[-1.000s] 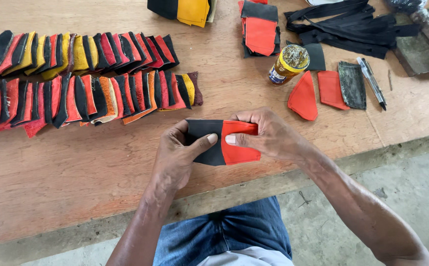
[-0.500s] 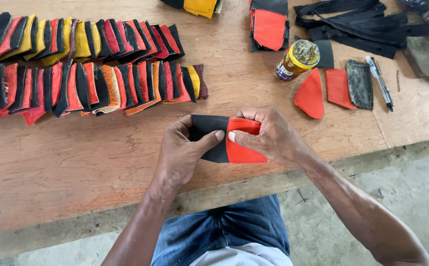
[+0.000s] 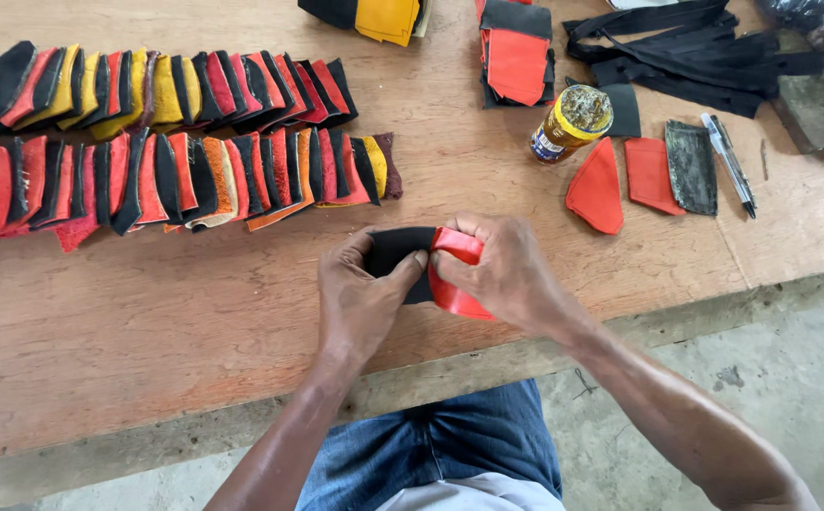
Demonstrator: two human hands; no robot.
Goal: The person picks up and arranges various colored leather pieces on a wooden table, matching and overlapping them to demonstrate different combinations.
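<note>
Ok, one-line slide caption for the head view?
Both hands, left hand and right hand, press a black-and-red leather piece together over the wooden table.

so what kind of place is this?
Likely a small leather-goods workshop. On a worn wooden bench lie rows of cut red, black and yellow pieces, with a glue jar nearby. Both hands, left and right, press a black-and-red piece.

The red leather piece (image 3: 456,274), lying flat beside the black piece (image 3: 399,255) a second ago, now curls up under the right hand (image 3: 502,270), whose fingers fold its edge over toward the left hand (image 3: 363,293).
</note>
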